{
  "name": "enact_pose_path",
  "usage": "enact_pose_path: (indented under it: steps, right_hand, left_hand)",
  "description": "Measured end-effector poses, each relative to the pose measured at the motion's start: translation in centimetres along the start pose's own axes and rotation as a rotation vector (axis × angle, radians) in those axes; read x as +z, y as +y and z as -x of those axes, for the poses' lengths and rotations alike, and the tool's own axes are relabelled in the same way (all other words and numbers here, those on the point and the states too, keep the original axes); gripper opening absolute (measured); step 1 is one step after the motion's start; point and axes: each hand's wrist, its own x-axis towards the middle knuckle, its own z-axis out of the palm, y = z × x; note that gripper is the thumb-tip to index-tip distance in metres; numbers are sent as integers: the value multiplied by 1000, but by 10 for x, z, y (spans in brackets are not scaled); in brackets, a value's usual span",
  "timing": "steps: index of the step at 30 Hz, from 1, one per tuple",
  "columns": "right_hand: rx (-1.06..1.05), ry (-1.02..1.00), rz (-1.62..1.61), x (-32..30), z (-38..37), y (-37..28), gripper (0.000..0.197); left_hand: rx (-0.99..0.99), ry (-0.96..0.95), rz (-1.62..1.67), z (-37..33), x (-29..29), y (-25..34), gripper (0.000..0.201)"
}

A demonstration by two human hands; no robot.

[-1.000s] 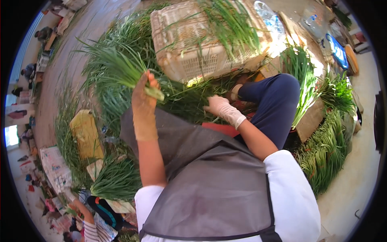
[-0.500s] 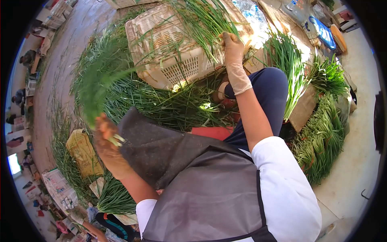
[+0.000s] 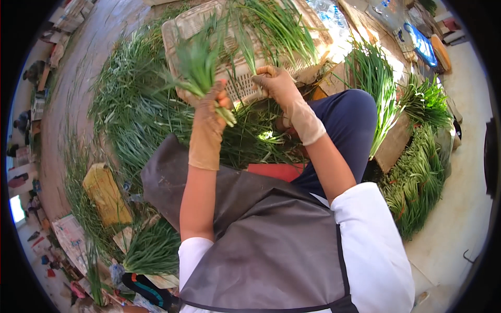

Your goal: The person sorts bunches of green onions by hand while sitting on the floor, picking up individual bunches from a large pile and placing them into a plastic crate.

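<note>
In a thin tan glove, my left hand (image 3: 211,107) is closed round a bunch of chives (image 3: 198,65), pale stem ends down and green leaves up and blurred. My right hand (image 3: 276,86), gloved too, pinches a few chive stalks (image 3: 245,49) by their lower ends, just to the right of the bunch. Both hands are over the near edge of an upturned, dirty white plastic crate (image 3: 180,34). Loose chives (image 3: 284,28) lie across the crate's top, beyond my right hand.
Heaped leaves (image 3: 130,115) surround the crate. Bundled chives (image 3: 373,88) stand at right, above a long stack of tied bunches (image 3: 415,182). At left lie a yellow sack (image 3: 107,195) and another chive bundle (image 3: 154,250). My bent knee (image 3: 349,115) is beside my right forearm.
My left hand has swung from the lower left to the crate's near edge, carrying the bunch. My right hand has drawn back from the pile and left with a few stalks.
</note>
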Motion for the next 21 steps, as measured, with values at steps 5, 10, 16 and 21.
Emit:
enact_pose_path:
  steps: [5,10,16,21]
  right_hand:
    - [-61,-171,162,10,35,38,26]
    - [-53,-242,19,23,44,47,15]
    - [-104,-96,-257,34,46,67,10]
    - [-97,-133,-164,22,39,52,15]
  left_hand:
    - [3,125,-148,21,3,-40,18]
    - [-70,125,-229,44,-15,-34,25]
    - [123,179,-220,52,-3,-31,27]
    - [246,164,-275,45,-37,6,26]
